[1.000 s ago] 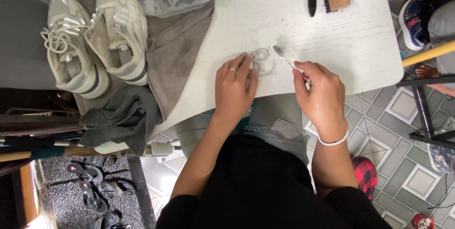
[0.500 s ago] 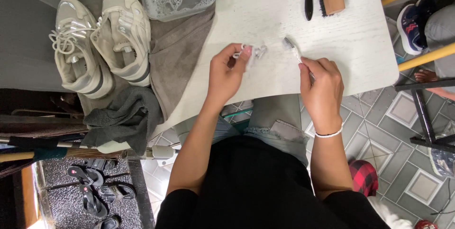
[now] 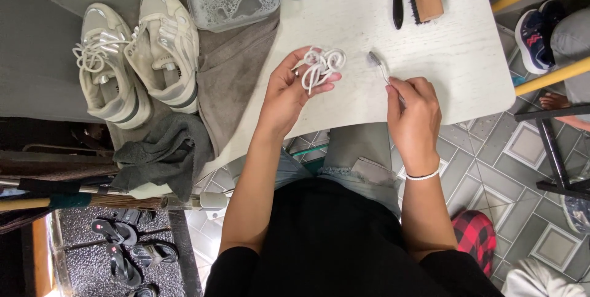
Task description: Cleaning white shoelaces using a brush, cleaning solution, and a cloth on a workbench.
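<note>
Left hand (image 3: 287,95) pinches a bunched white shoelace (image 3: 321,65) while the right hand (image 3: 415,109) grips a toothbrush (image 3: 378,66), scrubbing step; next calls for bristles meeting lace

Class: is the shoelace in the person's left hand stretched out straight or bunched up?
Bunched up: the shoelace sits as tangled loops pinched by the left hand above the table.

White laces (image 3: 321,63), white table (image 3: 455,57), grey towel (image 3: 230,82).
</note>
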